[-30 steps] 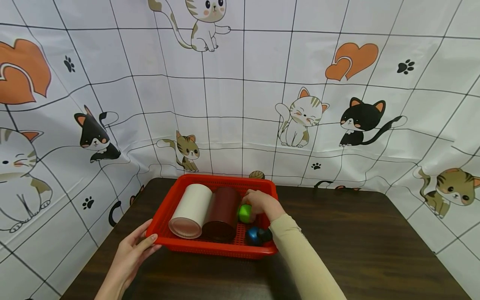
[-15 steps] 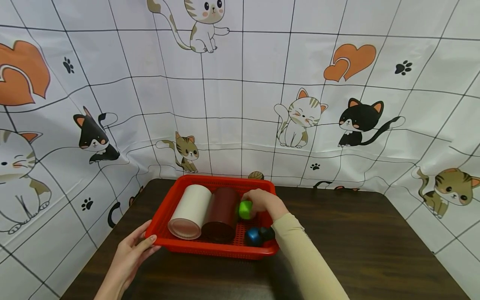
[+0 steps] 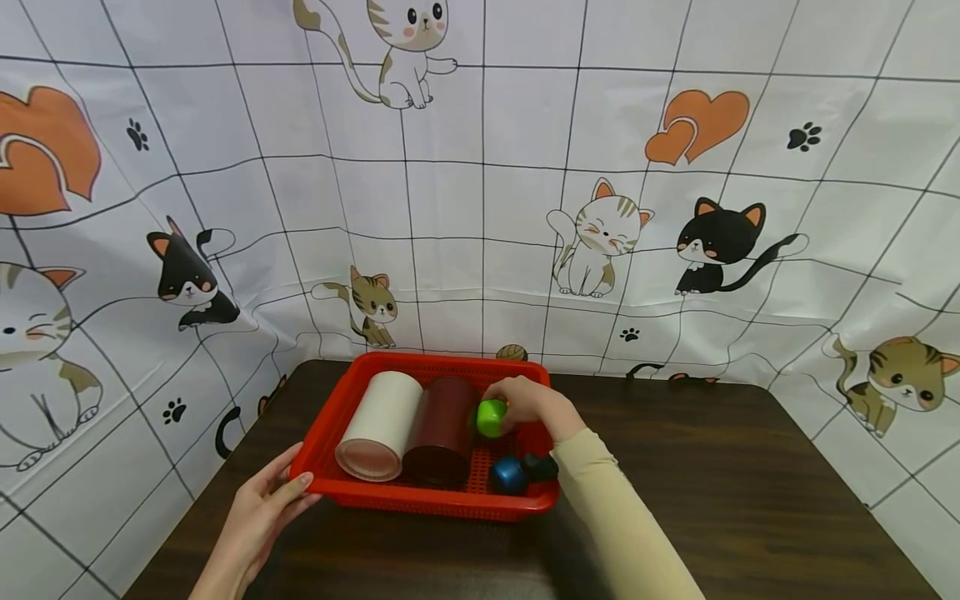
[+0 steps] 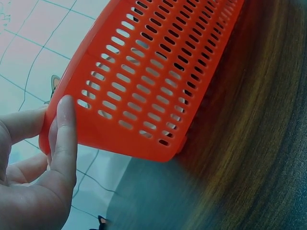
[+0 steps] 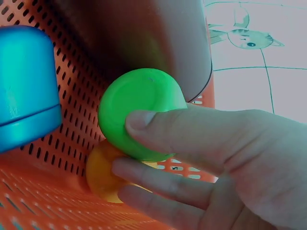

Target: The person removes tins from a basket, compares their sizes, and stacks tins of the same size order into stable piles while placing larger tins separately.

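My left hand (image 3: 258, 517) grips the near left corner of a red perforated plastic basket (image 3: 420, 498), thumb and fingers on either side of its rim. Inside the basket's right half, my right hand (image 3: 532, 404) pinches a smooth green round-ended object (image 3: 491, 418). In the right wrist view the thumb presses its face, and a yellow-orange rounded piece (image 5: 101, 170) shows beneath it, partly behind the fingers. A dark red cylinder (image 3: 444, 425) lies just left of the green object. Beyond that lies a white cylinder (image 3: 381, 425).
A shiny blue rounded object with a dark end (image 3: 510, 476) lies in the basket's near right corner, close to the right sleeve. The basket stands on a dark wooden table (image 3: 712, 483). A white cat-print sheet (image 3: 517, 192) hangs behind and along the left side.
My right hand has risen slightly with the green object, and its forearm has shifted a little to the right. The left hand keeps its hold on the basket rim.
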The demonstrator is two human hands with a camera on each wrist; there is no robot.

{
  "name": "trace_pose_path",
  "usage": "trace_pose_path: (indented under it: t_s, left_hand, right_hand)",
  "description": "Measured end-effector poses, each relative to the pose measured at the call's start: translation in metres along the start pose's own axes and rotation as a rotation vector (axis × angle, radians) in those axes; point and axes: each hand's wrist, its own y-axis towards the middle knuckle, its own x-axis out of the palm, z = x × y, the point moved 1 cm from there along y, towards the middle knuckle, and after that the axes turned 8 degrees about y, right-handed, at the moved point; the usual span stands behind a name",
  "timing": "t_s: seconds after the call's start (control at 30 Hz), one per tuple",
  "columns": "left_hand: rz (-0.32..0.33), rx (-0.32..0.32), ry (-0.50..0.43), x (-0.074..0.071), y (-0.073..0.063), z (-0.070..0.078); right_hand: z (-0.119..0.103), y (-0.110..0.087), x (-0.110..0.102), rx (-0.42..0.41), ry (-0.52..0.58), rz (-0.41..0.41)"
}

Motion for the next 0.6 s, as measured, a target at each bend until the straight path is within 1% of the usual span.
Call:
trace_pose_path:
  t_s: [0.03, 0.13, 0.23, 0.3, 0.47, 0.6]
  left_hand:
    - [0.001, 0.001, -0.002, 0.000, 0.000, 0.000]
    - [0.001, 0.000, -0.005, 0.001, 0.000, 0.000]
    - [0.001, -0.005, -0.005, 0.001, 0.001, -0.002]
    - [-0.001, -0.004, -0.004, 0.001, 0.001, -0.002]
    - [0.002, -0.005, -0.002, 0.000, 0.001, -0.002]
    - [0.003, -0.007, -0.001, 0.000, 0.001, -0.001]
  right_hand:
    - [0.000, -0.002, -0.001, -0.021, -0.005, 0.002]
    - [0.000, -0.005, -0.004, -0.039, 0.012, -0.001]
    - [0.001, -0.005, -0.003, -0.033, 0.037, 0.004]
    - [0.002, -0.005, -0.003, -0.015, 0.056, 0.007]
    - [0.000, -0.008, -0.006, -0.016, 0.076, 0.014]
    - [-0.002, -0.013, -0.009, -0.024, 0.128, 0.019]
